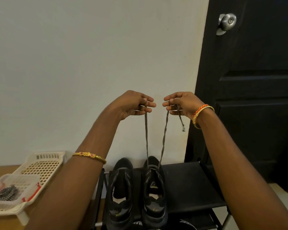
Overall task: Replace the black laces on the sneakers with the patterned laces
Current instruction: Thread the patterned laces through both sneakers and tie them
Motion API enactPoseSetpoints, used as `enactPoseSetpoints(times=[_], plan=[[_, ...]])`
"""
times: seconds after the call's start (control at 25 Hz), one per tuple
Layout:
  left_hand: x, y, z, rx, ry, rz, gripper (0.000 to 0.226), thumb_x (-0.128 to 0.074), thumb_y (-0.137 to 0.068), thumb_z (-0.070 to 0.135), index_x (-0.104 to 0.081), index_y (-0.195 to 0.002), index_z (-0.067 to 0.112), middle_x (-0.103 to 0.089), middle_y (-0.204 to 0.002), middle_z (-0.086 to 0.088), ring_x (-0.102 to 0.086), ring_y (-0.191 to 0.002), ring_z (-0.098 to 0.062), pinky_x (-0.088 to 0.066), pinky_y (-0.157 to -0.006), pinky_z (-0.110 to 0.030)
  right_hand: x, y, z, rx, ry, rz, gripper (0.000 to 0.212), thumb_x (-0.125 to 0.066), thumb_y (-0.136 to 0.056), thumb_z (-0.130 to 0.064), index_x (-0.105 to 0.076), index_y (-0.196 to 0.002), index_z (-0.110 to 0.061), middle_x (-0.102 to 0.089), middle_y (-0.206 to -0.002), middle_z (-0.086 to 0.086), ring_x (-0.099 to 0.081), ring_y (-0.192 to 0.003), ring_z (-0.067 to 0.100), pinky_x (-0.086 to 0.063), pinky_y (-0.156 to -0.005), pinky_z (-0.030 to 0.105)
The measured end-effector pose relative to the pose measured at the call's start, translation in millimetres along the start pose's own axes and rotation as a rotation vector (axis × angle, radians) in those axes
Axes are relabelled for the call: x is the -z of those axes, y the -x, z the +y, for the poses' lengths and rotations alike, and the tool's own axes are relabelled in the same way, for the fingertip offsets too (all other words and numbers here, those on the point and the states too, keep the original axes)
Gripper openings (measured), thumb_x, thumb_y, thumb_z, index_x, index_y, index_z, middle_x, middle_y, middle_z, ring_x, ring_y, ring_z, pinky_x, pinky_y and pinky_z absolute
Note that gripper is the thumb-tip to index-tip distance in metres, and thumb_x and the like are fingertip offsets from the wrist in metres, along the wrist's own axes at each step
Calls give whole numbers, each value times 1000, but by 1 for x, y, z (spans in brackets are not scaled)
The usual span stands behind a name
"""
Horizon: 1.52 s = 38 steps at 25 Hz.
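Two black sneakers stand side by side on a black shoe rack (189, 183), toes toward the wall. The left sneaker (120, 193) has no lace showing. A black-and-white patterned lace (146, 136) runs through the front eyelets of the right sneaker (154, 191), and both its ends rise taut. My left hand (136, 103) pinches one end high above the shoes. My right hand (181, 103) grips the other end, with the tip hanging down beside the wrist.
A cream plastic basket (45, 161) sits on the wooden surface at the left. In front of it, a clear tray (15, 203) holds a coiled patterned lace (7, 194). A black door (249, 80) with a metal knob stands at the right.
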<state>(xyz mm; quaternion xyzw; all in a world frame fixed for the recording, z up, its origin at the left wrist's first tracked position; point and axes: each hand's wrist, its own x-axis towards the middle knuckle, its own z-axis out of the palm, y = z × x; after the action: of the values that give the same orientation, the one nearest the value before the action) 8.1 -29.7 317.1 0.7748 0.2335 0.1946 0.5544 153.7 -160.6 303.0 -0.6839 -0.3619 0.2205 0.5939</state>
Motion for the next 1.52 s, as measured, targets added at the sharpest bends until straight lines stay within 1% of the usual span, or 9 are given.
enactPoseSetpoints(times=[0.2, 0.28, 0.36, 0.48, 0.64, 1.0, 1.2, 1.4, 1.52], plan=[[-20, -24, -70, 70, -85, 160, 21, -50, -93, 3, -64, -107, 3, -70, -97, -10, -64, -77, -17, -51, -69, -24, -7, -15, 79, -115, 125, 167, 15, -49, -94, -5, -64, -93, -7, -66, -86, 9, -56, -65, 13, -48, -57, 23], [-33, -43, -127, 97, -343, 192, 24, -58, -89, 7, -67, -111, 3, -69, -108, -12, -65, -95, -23, -51, -85, -31, -19, -21, 132, -216, 167, 176, 12, -53, -90, -6, -63, -83, -8, -65, -84, 12, -53, -62, 15, -44, -53, 25], [-54, -53, -179, 131, -570, 136, 27, -59, -87, 10, -67, -113, 6, -67, -117, -12, -61, -109, -25, -47, -97, -31, -36, -22, 182, -322, 245, 95, 9, -59, -87, -7, -63, -79, -5, -63, -76, 12, -53, -60, 16, -43, -51, 25], [-84, -56, -236, 160, -714, 41, 28, -58, -89, 15, -65, -114, 7, -66, -116, -12, -61, -107, -27, -49, -94, -36, -66, -18, 230, -436, 398, -101, 13, -67, -84, -17, -63, -81, -5, -62, -69, 9, -55, -57, 17, -46, -51, 27], [-102, -61, -280, 183, -818, 4, 24, -55, -93, 22, -66, -109, 8, -69, -107, -12, -64, -98, -27, -53, -87, -38, -84, -21, 258, -468, 540, -211, 15, -71, -81, -16, -58, -84, -8, -64, -88, 12, -64, -84, 24, -57, -76, 34], [-102, -62, -291, 195, -712, 185, 17, -61, -90, 16, -66, -79, 4, -68, -80, -10, -63, -73, -21, -52, -68, -30, -84, -27, 274, -532, 492, -166, 17, -69, -81, -11, -62, -93, -2, -65, -94, 15, -66, -89, 27, -58, -80, 39], [-109, -64, -292, 322, -580, 320, 40, -63, -89, 15, -42, -55, 13, -46, -57, 1, -48, -58, -13, -39, -55, -24, -82, -31, 279, -576, 493, -110, 25, -71, -79, -13, -63, -99, 1, -66, -96, 18, -68, -87, 28, -59, -76, 41], [-99, -71, -310, 499, -298, 381, 32, -62, -87, 17, -54, -59, 2, -70, -72, -19, -67, -65, -26, -56, -61, -33, -82, -32, 280, -611, 453, -86, 26, -72, -78, -11, -62, -99, 1, -66, -97, 19, -68, -85, 30, -60, -71, 42], [-99, -75, -318, 561, -258, 401, 27, -59, -89, 20, -61, -69, 1, -72, -80, -15, -64, -61, -18, -49, -52, -23, -82, -33, 282, -633, 416, -80, 26, -72, -78, -10, -62, -99, 1, -65, -97, 19, -68, -85, 30, -60, -70, 42]])
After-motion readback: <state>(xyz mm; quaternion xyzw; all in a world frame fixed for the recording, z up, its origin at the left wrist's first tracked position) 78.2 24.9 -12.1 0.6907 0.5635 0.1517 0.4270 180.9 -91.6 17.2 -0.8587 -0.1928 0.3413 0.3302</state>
